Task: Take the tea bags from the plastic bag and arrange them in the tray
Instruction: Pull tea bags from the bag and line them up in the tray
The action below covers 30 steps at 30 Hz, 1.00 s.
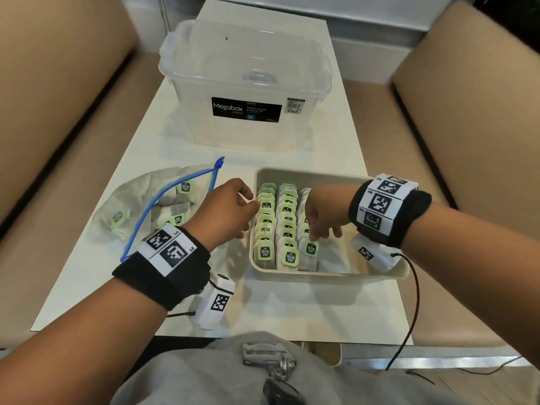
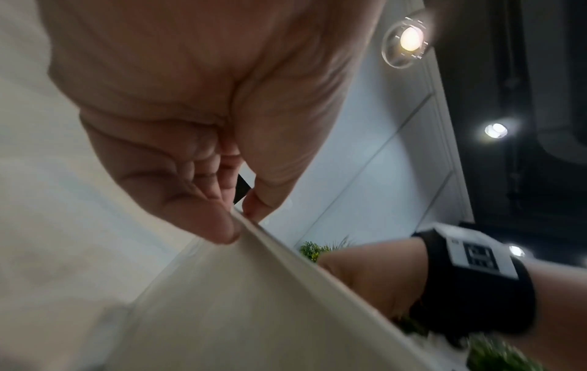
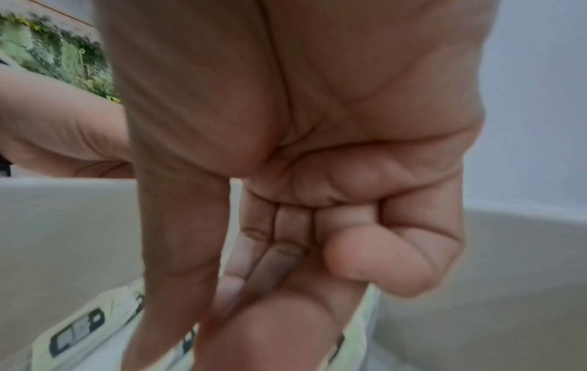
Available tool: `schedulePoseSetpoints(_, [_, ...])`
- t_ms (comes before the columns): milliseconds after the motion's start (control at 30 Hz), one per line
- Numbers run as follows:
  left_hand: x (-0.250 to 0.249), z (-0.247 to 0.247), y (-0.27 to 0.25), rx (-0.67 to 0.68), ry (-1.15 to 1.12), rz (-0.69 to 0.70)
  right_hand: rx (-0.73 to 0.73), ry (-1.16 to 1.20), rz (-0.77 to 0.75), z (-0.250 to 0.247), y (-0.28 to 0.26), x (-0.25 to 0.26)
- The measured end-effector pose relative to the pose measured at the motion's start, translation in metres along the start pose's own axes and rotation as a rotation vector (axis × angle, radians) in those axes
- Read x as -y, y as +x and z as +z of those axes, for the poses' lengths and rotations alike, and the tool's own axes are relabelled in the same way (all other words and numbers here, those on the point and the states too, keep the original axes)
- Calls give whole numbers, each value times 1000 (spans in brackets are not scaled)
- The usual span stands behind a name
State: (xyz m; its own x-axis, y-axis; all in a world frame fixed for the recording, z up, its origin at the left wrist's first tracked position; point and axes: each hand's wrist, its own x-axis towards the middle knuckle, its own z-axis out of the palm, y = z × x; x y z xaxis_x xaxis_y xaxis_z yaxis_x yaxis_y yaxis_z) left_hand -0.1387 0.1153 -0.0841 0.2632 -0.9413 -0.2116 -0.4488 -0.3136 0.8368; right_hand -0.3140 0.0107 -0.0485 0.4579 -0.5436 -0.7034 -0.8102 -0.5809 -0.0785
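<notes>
A beige tray (image 1: 321,277) stands on the white table (image 1: 263,311) and holds three rows of tea bags (image 1: 287,229) with green tags. My left hand (image 1: 252,201) pinches the tray's left rim, thumb inside and fingers outside; the left wrist view shows that hand (image 2: 241,218) on the tray wall (image 2: 238,301). My right hand (image 1: 317,236) reaches down into the third row and pinches a tea bag (image 1: 309,249) near its front end; in the right wrist view the hand (image 3: 222,313) hides most of it. To the left lies the open plastic bag (image 1: 137,200) with several tea bags (image 1: 175,220) inside.
A clear lidded Megabox storage box (image 1: 245,92) stands behind the tray. Beige sofa seats (image 1: 58,141) flank the narrow table. A thin black cable (image 1: 415,302) hangs from my right wrist past the table's near edge. Keys (image 1: 271,363) lie on my lap.
</notes>
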Motion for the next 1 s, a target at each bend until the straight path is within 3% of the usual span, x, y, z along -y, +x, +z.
schedulePoseSetpoints(167, [-17,-16,-13,-79,217,137,-172,53,-154,-26,-27,20])
schedulePoseSetpoints(267, [-29,-45,-21,-221,294,270,-319,60,-295,-40,-40,46])
schedulePoseSetpoints(367, [-27,-80,-33,-287,513,341,-422,-5,-421,-44,-45,77])
schedulePoseSetpoints(500, [-1,-111,-60,-262,808,227,-466,-85,-552,-45,-38,114])
schedulePoseSetpoints(600, [24,-124,-75,-192,826,69,-517,-96,-617,-47,-23,142])
schedulePoseSetpoints(700, [48,-131,-77,-198,766,5,-481,-177,-655,-46,-9,168])
schedulePoseSetpoints(800, [66,-135,-74,-319,639,-23,-370,-302,-640,-42,5,195])
schedulePoseSetpoints(867, [73,-138,-71,-380,585,-5,-260,-397,-511,-46,17,211])
schedulePoseSetpoints(1000, [73,-141,-65,-426,527,92,-307,-508,-372,-57,25,241])
